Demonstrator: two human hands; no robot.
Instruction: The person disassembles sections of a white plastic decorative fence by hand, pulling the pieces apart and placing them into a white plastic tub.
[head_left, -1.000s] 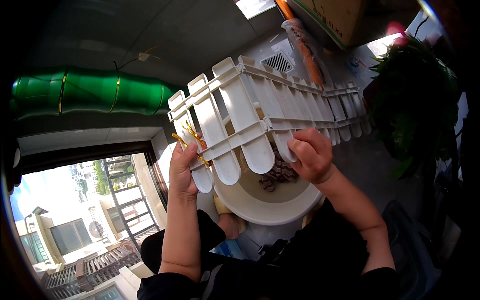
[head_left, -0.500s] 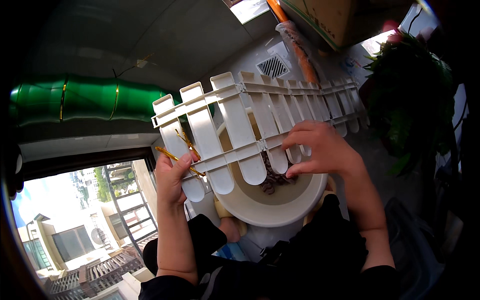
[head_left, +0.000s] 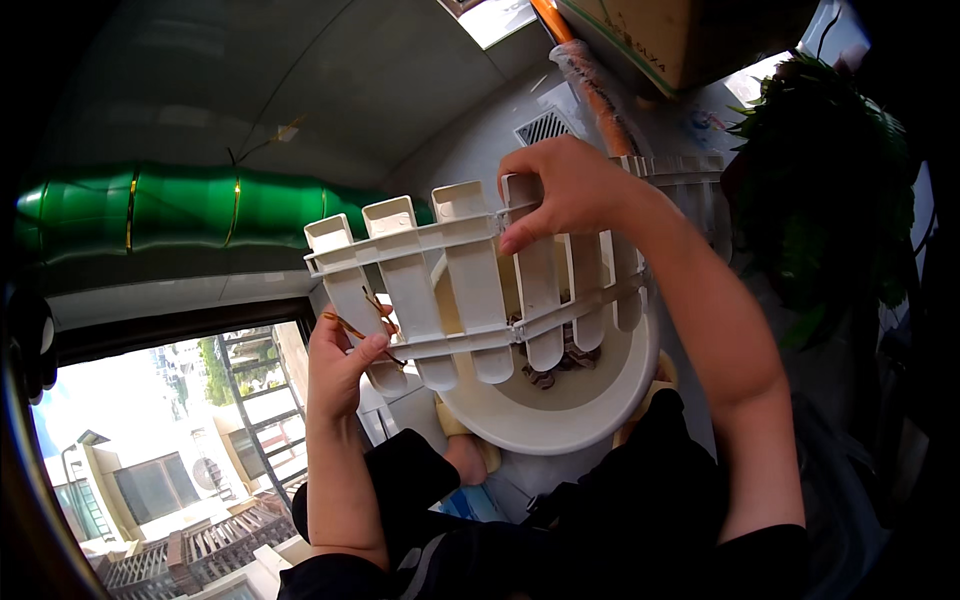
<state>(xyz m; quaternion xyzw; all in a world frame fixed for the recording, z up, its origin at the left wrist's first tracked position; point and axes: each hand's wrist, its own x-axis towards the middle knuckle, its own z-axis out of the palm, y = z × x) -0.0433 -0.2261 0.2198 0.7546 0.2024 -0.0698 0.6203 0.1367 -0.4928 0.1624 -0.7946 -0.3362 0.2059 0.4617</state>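
Head view: black short sleeves [head_left: 330,577] and bare forearms lead up to a white plastic picket fence [head_left: 475,280], made of round-ended slats joined by two rails, held aslant above a cream round plastic basin [head_left: 545,445]. The left hand [head_left: 340,360] has its fingers curled around the fence's lower left end, thumb on the front by the lower rail, with shiny gold wire ties [head_left: 343,323] just beside the thumb. The right hand [head_left: 575,185] reaches higher, fingers and thumb grasping the top of a slat beside the upper joint. Behind the slats, a brown-and-white patterned thing [head_left: 583,352] lies in the basin, partly hidden. Beyond, a glossy green tube with gold bands [head_left: 185,215] runs along the left. Farther off are a slotted square floor drain [head_left: 544,127], an orange pole in clear plastic wrap [head_left: 600,95], a brown cardboard box [head_left: 690,35] and, at right, a dark green leafy plant [head_left: 820,200].
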